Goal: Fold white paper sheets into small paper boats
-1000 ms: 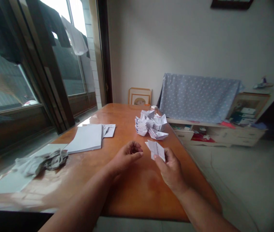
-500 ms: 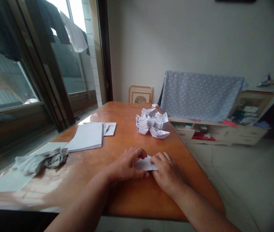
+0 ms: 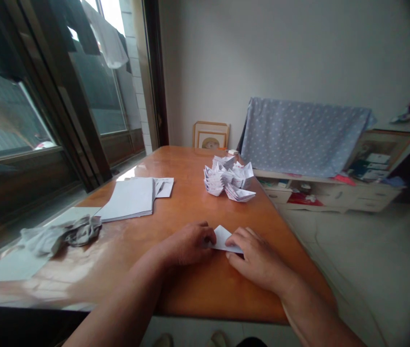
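Pressing on a white folded paper triangle [image 3: 224, 239], which lies flat on the glossy orange wooden counter [image 3: 205, 294], a slip could skew the crease, most likely if the sheet slides under uneven pressure. The paper sits between the left hand [image 3: 186, 244] and right hand [image 3: 255, 258], each grip bearing down on one end; any pinching is hard to tell from this angle. Beyond lies a heap of white folded paper boats [image 3: 226, 178], which a careless elbow could scatter.
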Tool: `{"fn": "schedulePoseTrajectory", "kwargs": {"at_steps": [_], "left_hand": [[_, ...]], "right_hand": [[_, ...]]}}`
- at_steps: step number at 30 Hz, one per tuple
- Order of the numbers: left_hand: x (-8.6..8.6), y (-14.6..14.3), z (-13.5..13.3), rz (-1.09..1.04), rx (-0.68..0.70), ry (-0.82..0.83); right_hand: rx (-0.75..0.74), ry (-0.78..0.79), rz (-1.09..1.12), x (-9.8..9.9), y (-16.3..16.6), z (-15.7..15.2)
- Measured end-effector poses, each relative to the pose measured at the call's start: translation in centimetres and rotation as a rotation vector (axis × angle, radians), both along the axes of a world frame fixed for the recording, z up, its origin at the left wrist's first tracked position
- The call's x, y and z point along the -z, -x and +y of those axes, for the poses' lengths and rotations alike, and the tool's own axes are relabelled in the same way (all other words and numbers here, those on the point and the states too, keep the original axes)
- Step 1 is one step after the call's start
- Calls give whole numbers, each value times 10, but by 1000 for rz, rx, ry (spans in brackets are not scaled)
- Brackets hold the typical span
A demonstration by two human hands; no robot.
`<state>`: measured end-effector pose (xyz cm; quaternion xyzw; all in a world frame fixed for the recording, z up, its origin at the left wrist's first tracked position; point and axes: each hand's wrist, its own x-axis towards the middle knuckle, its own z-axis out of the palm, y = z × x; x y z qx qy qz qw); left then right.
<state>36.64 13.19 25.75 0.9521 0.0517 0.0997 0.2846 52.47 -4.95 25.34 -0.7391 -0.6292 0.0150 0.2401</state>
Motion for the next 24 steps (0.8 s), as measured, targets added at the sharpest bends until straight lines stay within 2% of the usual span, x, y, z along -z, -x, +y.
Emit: {"fn": "schedulePoseTrajectory", "kwargs": {"at_steps": [5,12,17,24], "left_hand": [[-2,1,5,14,-24,44],[3,-1,8,-2,-119,100],[11,-3,10,-24,-196,129],[11,-3,7,16,-236,46]], "right_hand": [[-43,4,99,1,-11,3],[73,-76,307,15,-22,9],[207,-61,197,21,-26,11],[248,-20,64,19,-22,12]]}}
